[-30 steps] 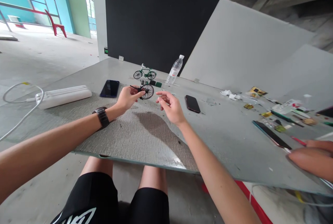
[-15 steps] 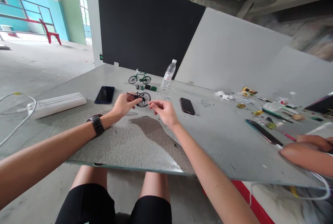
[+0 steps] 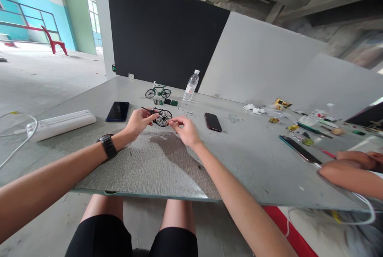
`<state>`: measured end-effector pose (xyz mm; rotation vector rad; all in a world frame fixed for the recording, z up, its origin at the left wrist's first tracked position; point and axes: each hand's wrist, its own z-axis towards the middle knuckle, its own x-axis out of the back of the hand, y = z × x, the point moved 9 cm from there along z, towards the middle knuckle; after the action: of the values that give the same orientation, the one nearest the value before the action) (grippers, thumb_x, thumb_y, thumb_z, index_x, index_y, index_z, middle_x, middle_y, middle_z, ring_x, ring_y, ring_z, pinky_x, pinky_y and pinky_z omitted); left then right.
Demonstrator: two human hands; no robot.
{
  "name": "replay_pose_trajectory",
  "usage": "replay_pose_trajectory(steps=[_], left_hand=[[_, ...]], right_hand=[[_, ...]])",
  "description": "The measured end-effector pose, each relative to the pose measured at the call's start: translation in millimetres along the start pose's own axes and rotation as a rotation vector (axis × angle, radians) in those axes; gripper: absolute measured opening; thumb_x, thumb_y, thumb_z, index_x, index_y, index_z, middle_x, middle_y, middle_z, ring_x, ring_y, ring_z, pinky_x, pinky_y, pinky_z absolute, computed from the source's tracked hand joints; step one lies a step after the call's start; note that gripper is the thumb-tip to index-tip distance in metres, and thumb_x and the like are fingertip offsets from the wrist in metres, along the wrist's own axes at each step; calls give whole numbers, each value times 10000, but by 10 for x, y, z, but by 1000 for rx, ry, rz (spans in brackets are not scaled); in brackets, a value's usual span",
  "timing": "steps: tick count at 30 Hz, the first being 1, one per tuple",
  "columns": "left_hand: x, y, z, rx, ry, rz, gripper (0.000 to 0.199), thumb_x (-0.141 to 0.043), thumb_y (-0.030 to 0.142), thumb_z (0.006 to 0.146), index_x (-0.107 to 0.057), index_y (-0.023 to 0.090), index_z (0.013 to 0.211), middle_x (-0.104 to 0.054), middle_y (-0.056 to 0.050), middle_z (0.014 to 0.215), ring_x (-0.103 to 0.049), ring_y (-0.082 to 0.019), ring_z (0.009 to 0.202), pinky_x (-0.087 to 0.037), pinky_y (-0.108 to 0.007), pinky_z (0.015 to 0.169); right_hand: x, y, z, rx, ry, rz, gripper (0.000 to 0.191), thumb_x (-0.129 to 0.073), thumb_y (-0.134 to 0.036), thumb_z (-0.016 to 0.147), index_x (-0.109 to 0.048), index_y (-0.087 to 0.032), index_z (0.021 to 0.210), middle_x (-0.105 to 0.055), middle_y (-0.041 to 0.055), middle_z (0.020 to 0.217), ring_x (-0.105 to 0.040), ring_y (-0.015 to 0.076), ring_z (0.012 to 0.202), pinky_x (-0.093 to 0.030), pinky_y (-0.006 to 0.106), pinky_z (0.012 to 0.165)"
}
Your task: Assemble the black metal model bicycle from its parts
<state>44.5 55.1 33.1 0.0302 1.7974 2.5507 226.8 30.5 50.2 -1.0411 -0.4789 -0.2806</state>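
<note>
My left hand [image 3: 141, 121] is closed on the dark frame of a partly built model bicycle [image 3: 151, 110], held just above the table. Its black spoked wheel [image 3: 164, 118] faces me on the right side of that frame. At the wheel's lower right rim, my right hand [image 3: 183, 128] pinches with thumb and forefinger; whether a small part sits between them is hidden. Behind stands a complete green model bicycle [image 3: 158, 91]. Small dark and green pieces [image 3: 167, 102] lie in front of it, and tiny silvery parts [image 3: 186, 112] are scattered to the right.
A clear bottle [image 3: 190, 85] stands near the partition. One phone [image 3: 117, 111] lies left of my hands, another [image 3: 213, 122] to the right. A white power strip [image 3: 62, 124] is far left. At right, another person's arms [image 3: 350, 169] rest by a tablet-like device [image 3: 299, 149] and clutter.
My right fingertips have come in against the wheel's rim, and the wheel appears slightly more face-on. The whole view has shifted a little. My left hand keeps its hold.
</note>
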Motion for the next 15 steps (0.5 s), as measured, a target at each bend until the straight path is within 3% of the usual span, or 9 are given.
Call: replay_pose_trajectory(steps=[5, 10, 13, 15], left_hand=[[23, -54, 1, 34, 21, -75, 310, -796, 363, 739, -745, 118, 921, -732, -100, 896, -645, -160, 757, -495, -242, 571], [56, -69, -6, 73, 54, -135, 295, -800, 337, 733, -738, 112, 913, -720, -83, 855, -632, -145, 735, -482, -230, 562], [80, -69, -2, 78, 71, -183, 298, -794, 331, 744, -735, 117, 943, -717, -73, 856, -631, -135, 744, -474, -214, 564], [74, -72, -1, 77, 64, -180, 294, -794, 335, 750, -735, 118, 939, -723, -77, 875, -640, -139, 760, -485, -216, 572]], right_hand=[[38, -24, 13, 34, 48, 143, 406, -670, -581, 859, -765, -189, 901, -682, 117, 1103, -660, 183, 857, -549, 299, 690], [82, 31, 13, 13, 108, 255, 345, -710, -553, 838, -775, -217, 885, -698, 105, 1111, -653, 226, 1039, -574, 337, 792], [-24, 122, -5, -103, 33, 380, 372, -756, -565, 783, -763, -207, 884, -694, 109, 1179, -676, 223, 1003, -600, 362, 782], [-131, 150, -25, -164, -45, 452, 399, -781, -573, 746, -752, -196, 875, -718, 102, 1097, -688, 214, 937, -617, 379, 777]])
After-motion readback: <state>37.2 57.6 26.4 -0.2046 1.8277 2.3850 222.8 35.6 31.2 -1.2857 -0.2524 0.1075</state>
